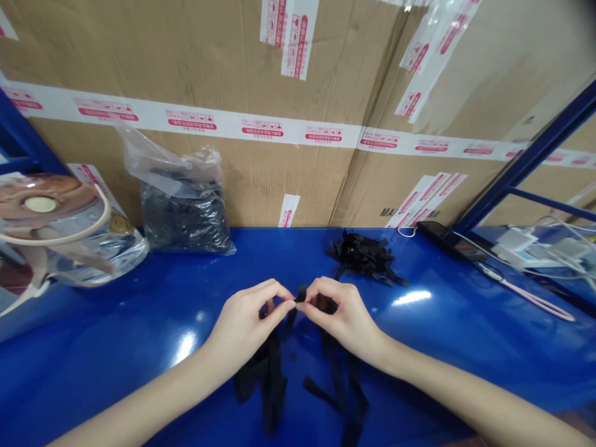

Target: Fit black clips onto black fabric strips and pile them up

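My left hand (pixel 251 316) and my right hand (pixel 342 313) meet at the middle of the blue table, thumbs and forefingers pinched. Between their fingertips is a short black strap (pixel 302 293), its upper end sticking up. More black straps (pixel 267 379) hang or lie below my left hand, and others (pixel 354 403) are under my right hand and wrist. Whether some of these are held in my curled fingers is hard to make out. Beyond my right hand lies a heap of black strips (pixel 365 254).
A clear plastic bag of black pieces (pixel 184 211) leans against tall cardboard boxes (pixel 195 56) at the back. A transparent jug (pixel 102 242) stands at left. On the right are a phone (pixel 451 241), white cables with chargers (pixel 526 248) and a blue frame (pixel 516 164).
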`<state>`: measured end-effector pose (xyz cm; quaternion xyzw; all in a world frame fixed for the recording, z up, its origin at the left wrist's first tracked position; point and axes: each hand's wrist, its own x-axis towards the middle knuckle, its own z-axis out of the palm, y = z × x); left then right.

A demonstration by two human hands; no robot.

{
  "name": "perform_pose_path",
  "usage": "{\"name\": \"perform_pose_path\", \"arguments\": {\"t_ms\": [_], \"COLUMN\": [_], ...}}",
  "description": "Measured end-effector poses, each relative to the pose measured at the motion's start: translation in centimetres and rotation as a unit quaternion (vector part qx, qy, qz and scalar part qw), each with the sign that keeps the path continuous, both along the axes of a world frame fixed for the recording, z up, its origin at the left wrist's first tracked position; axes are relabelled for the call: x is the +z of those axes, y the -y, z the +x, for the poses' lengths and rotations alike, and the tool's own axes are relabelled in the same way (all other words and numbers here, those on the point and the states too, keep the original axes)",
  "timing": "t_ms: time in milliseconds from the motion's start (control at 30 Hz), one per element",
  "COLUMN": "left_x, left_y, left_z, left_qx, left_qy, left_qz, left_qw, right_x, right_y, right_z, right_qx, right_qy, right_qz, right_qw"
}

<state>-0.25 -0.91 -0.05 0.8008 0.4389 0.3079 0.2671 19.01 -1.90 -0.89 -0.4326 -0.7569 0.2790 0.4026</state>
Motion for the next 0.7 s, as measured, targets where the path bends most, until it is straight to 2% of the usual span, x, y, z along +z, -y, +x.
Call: {"name": "perform_pose_path", "arguments": {"t_ms": [100, 200, 233, 300, 400, 467, 533, 600, 700], "left_x": [0.1, 0.2, 0.2, 0.2, 0.0, -0.3, -0.8, -1.2, -1.7], "left_y": [-0.2, -0.2, -0.1, 0.4, 1.5, 2.4, 3.3, 4.1, 4.7], "left_z": [-0.3, -0.5, -0.5, -0.4, 0.2, 0.8, 1.4, 1.9, 2.0], "left_qx": [0.007, -0.020, -0.048, -0.122, -0.216, -0.248, -0.264, -0.275, -0.298], "left_qy": [-0.009, -0.031, -0.044, -0.075, -0.121, -0.143, -0.162, -0.173, -0.172], "left_qz": [-0.006, 0.023, 0.043, 0.085, 0.135, 0.162, 0.184, 0.212, 0.232], "left_qw": [1.000, 0.999, 0.997, 0.986, 0.959, 0.944, 0.933, 0.921, 0.910], "right_x": [0.5, 1.5, 1.8, 2.4, 2.7, 2.7, 2.4, 2.2, 1.9], "right_y": [-1.4, -3.8, -4.6, -6.1, -7.4, -7.7, -7.8, -7.9, -7.9], "right_z": [1.1, 3.8, 5.0, 7.3, 9.9, 10.7, 11.0, 10.9, 10.5], "right_qx": [-0.029, -0.134, -0.183, -0.282, -0.367, -0.389, -0.393, -0.384, -0.352], "right_qy": [0.010, 0.058, 0.093, 0.197, 0.325, 0.384, 0.424, 0.446, 0.458], "right_qz": [0.023, 0.073, 0.089, 0.110, 0.121, 0.119, 0.119, 0.123, 0.132], "right_qw": [0.999, 0.987, 0.975, 0.932, 0.863, 0.829, 0.807, 0.799, 0.806]}}
